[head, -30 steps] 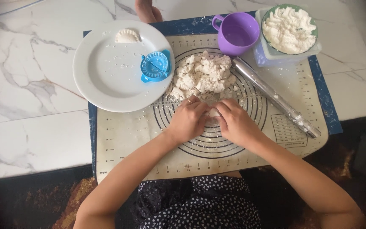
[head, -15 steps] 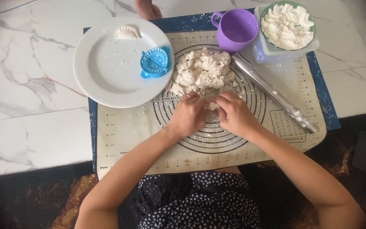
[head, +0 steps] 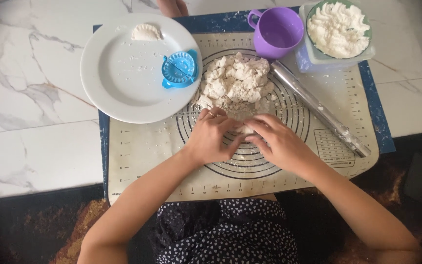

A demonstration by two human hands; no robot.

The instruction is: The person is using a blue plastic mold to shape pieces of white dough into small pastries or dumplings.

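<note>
Dough just beyond both hands' fingers.

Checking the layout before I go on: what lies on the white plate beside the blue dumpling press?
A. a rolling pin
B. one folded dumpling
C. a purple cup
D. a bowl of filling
B: one folded dumpling sits at the far rim of the white plate, with the blue dumpling press at the plate's right edge.

Both hands sit boxed in on the mat: dough heap blocks twelve o'clock, white plate with blue press crowds ten, rolling pin bars two, purple cup and bowl beyond, while bare mat opens at eight and four.
</note>
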